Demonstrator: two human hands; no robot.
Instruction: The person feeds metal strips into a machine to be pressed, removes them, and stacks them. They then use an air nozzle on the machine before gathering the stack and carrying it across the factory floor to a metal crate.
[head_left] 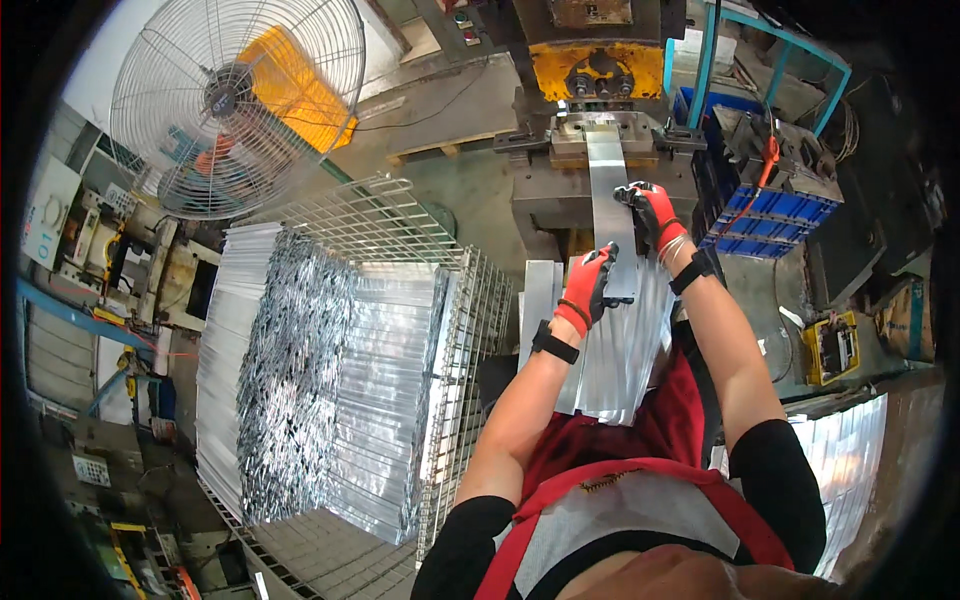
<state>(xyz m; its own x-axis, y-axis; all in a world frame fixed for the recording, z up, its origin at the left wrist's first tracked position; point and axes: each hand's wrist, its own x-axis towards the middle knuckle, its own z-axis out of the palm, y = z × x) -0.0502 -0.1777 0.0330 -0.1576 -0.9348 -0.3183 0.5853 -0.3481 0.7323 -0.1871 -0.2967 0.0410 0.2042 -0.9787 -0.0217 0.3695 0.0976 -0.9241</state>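
Observation:
A long, flat metal strip (610,185) runs away from me, its far end lying in the die of a press (598,75) with a yellow front. Gloved in red and black, my left hand (590,285) is closed on the strip's near end at its left edge. My right hand (652,215), in a matching glove, pinches the right edge farther up. Below my hands, a stack of similar metal strips (610,375) lies in front of my lap, partly covered by the held strip and my left hand.
To my left, a wire mesh cage (485,320) holds many stacked metal strips (385,390). A large fan (235,95) stands behind it. Blue crates (770,225) with metal parts are right of the press. A yellow bin (832,350) sits farther right, near more strips (845,460).

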